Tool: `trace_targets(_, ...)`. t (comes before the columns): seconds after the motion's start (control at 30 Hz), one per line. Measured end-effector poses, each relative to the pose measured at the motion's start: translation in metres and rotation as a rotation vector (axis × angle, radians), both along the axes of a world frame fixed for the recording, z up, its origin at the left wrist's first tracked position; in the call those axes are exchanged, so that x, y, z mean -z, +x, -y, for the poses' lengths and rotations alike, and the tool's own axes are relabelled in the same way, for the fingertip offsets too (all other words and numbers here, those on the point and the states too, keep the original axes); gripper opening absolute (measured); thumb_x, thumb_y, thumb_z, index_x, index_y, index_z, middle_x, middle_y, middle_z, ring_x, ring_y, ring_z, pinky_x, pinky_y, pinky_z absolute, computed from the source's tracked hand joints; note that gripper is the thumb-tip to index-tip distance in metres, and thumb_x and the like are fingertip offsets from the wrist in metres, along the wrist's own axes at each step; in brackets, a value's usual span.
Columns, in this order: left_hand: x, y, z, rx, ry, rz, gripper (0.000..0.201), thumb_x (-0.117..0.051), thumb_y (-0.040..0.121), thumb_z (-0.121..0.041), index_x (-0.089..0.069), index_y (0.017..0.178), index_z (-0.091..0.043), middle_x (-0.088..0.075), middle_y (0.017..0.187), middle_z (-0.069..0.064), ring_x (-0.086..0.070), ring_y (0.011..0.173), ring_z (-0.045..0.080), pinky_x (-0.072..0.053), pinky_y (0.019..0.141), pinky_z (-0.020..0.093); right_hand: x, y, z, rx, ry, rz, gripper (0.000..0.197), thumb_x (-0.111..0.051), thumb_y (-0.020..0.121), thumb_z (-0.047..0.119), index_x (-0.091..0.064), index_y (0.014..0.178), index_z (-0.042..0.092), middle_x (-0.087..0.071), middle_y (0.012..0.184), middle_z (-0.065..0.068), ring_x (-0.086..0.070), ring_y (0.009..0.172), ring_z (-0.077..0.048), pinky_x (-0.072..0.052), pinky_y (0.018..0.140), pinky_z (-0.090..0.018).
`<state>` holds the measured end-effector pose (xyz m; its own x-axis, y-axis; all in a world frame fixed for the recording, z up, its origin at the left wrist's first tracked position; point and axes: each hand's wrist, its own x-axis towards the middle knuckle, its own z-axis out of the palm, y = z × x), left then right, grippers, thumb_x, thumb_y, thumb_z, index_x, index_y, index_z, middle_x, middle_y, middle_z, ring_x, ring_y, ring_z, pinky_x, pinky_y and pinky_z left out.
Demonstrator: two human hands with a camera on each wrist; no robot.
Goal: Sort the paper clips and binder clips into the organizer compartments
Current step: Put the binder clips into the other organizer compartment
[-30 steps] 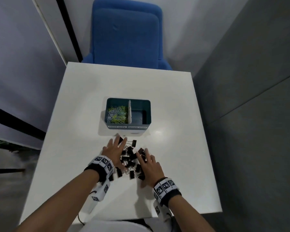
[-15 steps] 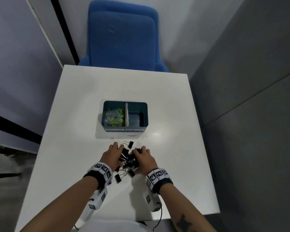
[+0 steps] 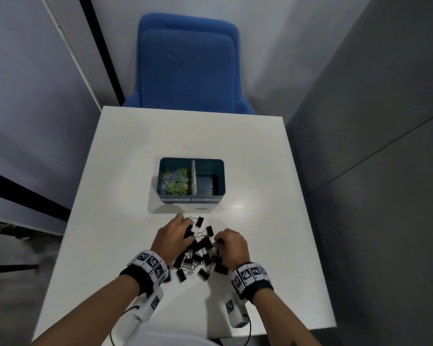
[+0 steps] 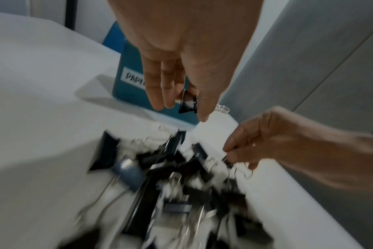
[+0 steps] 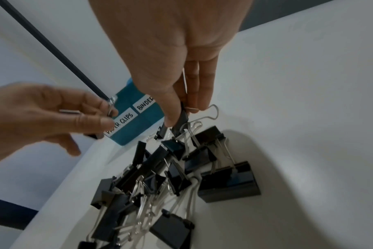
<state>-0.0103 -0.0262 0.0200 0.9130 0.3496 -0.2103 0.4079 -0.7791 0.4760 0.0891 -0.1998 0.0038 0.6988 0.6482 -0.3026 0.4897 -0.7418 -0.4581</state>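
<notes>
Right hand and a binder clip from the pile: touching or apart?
Touching. The right wrist view shows the right hand pinching a black binder clip between thumb and fingers.

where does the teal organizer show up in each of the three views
Head: the teal organizer sits mid-table, just beyond both hands, paper clips in its left compartment.
Left wrist: upper centre, its front wall partly behind the left hand's fingers.
Right wrist: left of centre, its front wall between the two hands.
Shared landmark: the white "PAPER CLIPS" label on its front.
</notes>
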Motion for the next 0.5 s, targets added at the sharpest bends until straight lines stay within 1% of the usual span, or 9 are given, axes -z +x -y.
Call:
trace_targets(0.1, -0.028, 0.031, -0.008, -0.025, -0.001, 0.112, 0.034, -0.068, 0.085, -0.035, -0.057, 0.114, -0.020, -0.052, 0.112, -0.007, -0.056, 0.076, 0.009, -0.054, 0.069, 0.025, -0.008, 0.004, 0.004, 0.045, 0.047, 0.035, 0.015, -0.062, 0.085, 0.018, -0.070, 0.097, 0.019, -0.066, 0.093, 0.001, -0.060, 0.088, -0.021, -0.042, 0.067, -0.029)
trace_targets(0.17, -0.047, 0.059, -0.016, -0.078, -0.013, 0.180, 0.035, -0.069, 0.084, -0.034, -0.058, 0.114, -0.019, -0.053, 0.110, -0.004, -0.055, 0.078, 0.009, -0.050, 0.069, 0.020, -0.017, 0.011, 0.001, 0.091, 0.103, 0.042, 0.013, -0.065, 0.085, 0.020, -0.071, 0.096, 0.019, -0.067, 0.093, 0.001, -0.062, 0.085, -0.020, -0.044, 0.067, -0.026)
trace_targets(0.2, -0.056, 0.073, -0.019, -0.102, -0.020, 0.204, 0.037, -0.069, 0.084, -0.034, -0.057, 0.115, -0.018, -0.054, 0.110, -0.003, -0.056, 0.082, 0.011, -0.048, 0.070, 0.021, -0.023, 0.017, -0.002, 0.108, 0.129, 0.052, 0.012, -0.067, 0.084, 0.022, -0.072, 0.095, 0.019, -0.068, 0.093, 0.001, -0.063, 0.084, -0.019, -0.044, 0.068, -0.025)
trace_targets(0.27, -0.068, 0.095, -0.026, -0.115, -0.032, 0.204, 0.044, -0.070, 0.084, -0.035, -0.056, 0.121, -0.018, -0.054, 0.115, 0.001, -0.058, 0.091, 0.017, -0.048, 0.076, 0.027, -0.038, 0.030, -0.012, 0.133, 0.172, 0.077, 0.008, -0.071, 0.083, 0.024, -0.073, 0.089, 0.020, -0.069, 0.090, 0.002, -0.064, 0.080, -0.017, -0.045, 0.068, -0.024)
trace_targets(0.33, -0.073, 0.107, -0.030, -0.095, -0.026, 0.148, 0.055, -0.071, 0.083, -0.038, -0.051, 0.130, -0.018, -0.054, 0.124, 0.005, -0.059, 0.103, 0.024, -0.050, 0.083, 0.035, -0.057, 0.044, -0.023, 0.147, 0.211, 0.097, 0.003, -0.071, 0.082, 0.024, -0.073, 0.084, 0.022, -0.069, 0.084, 0.005, -0.063, 0.075, -0.014, -0.046, 0.066, -0.024)
trace_targets(0.37, -0.073, 0.108, -0.032, -0.093, -0.014, 0.128, 0.057, -0.070, 0.083, -0.039, -0.050, 0.131, -0.018, -0.054, 0.127, 0.006, -0.059, 0.106, 0.025, -0.050, 0.085, 0.037, -0.067, 0.051, -0.030, 0.155, 0.241, 0.103, 0.001, -0.071, 0.082, 0.023, -0.072, 0.082, 0.023, -0.069, 0.082, 0.006, -0.063, 0.073, -0.011, -0.048, 0.066, -0.024)
trace_targets(0.4, -0.071, 0.106, -0.033, -0.104, 0.001, 0.132, 0.053, -0.069, 0.084, -0.038, -0.052, 0.130, -0.018, -0.055, 0.126, 0.005, -0.059, 0.104, 0.024, -0.051, 0.084, 0.038, -0.076, 0.059, -0.036, 0.163, 0.273, 0.102, 0.002, -0.071, 0.082, 0.023, -0.072, 0.081, 0.024, -0.070, 0.080, 0.008, -0.062, 0.070, -0.009, -0.049, 0.066, -0.023)
trace_targets(0.43, -0.068, 0.101, -0.033, -0.122, 0.013, 0.160, 0.044, -0.067, 0.086, -0.035, -0.056, 0.125, -0.018, -0.057, 0.121, 0.004, -0.060, 0.099, 0.023, -0.051, 0.080, 0.036, -0.085, 0.068, -0.044, 0.169, 0.301, 0.103, 0.002, -0.072, 0.082, 0.022, -0.073, 0.081, 0.024, -0.070, 0.079, 0.008, -0.061, 0.068, -0.007, -0.050, 0.065, -0.022)
trace_targets(0.5, -0.061, 0.086, -0.030, -0.147, 0.034, 0.242, 0.019, -0.062, 0.091, -0.027, -0.063, 0.107, -0.018, -0.063, 0.106, 0.001, -0.061, 0.085, 0.017, -0.052, 0.073, 0.031, -0.100, 0.083, -0.061, 0.176, 0.344, 0.118, 0.002, -0.072, 0.082, 0.022, -0.073, 0.080, 0.023, -0.070, 0.078, 0.008, -0.060, 0.068, -0.006, -0.050, 0.067, -0.021)
